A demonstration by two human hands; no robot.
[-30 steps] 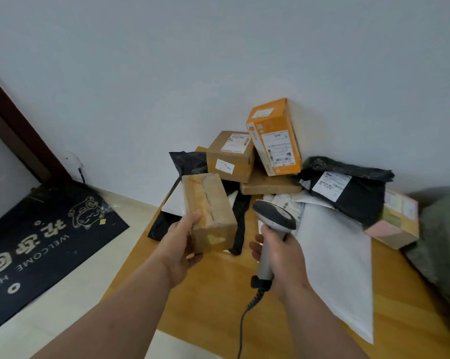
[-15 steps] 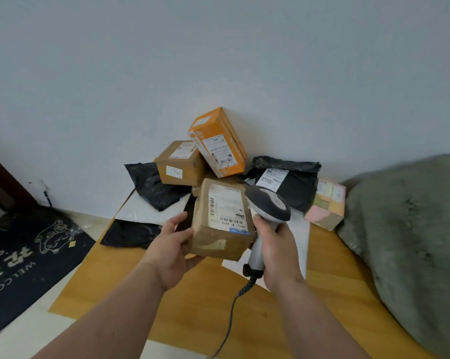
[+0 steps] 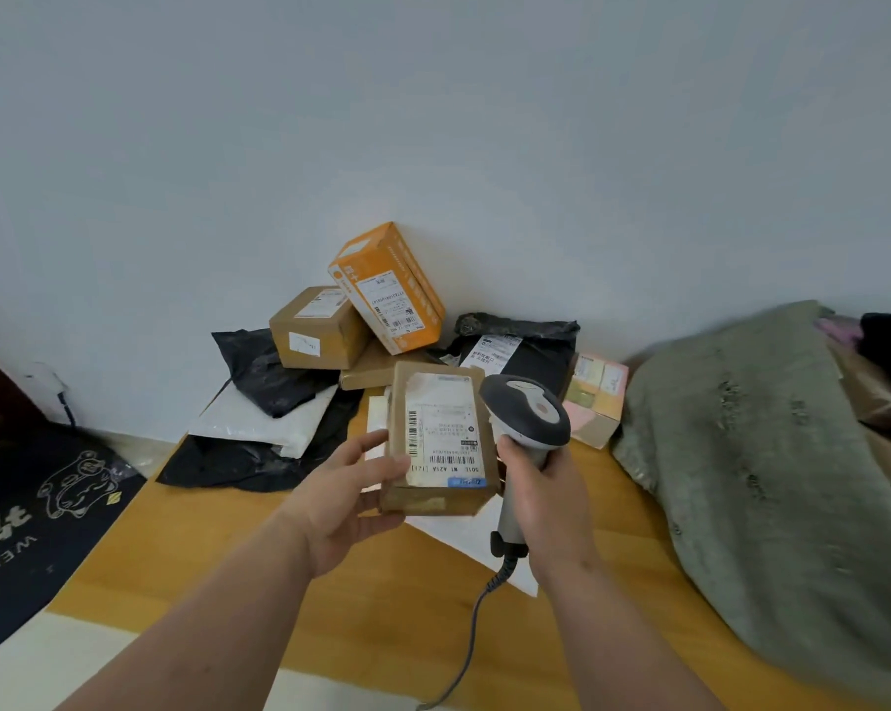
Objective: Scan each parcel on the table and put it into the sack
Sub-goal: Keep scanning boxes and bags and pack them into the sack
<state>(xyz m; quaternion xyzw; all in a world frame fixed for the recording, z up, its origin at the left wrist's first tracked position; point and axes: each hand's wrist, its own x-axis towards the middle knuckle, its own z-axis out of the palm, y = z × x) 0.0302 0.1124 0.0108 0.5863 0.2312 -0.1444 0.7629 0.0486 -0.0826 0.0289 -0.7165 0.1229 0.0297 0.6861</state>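
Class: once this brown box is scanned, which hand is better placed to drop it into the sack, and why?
Left hand: it already grips the brown box. The right hand holds the scanner, though the sack lies on the right.

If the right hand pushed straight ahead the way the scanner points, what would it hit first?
Probably the black poly mailer against the wall: the right hand holds the barcode scanner aimed forward and up, beside the brown parcel. Depth is unclear; the pink box lies just right.
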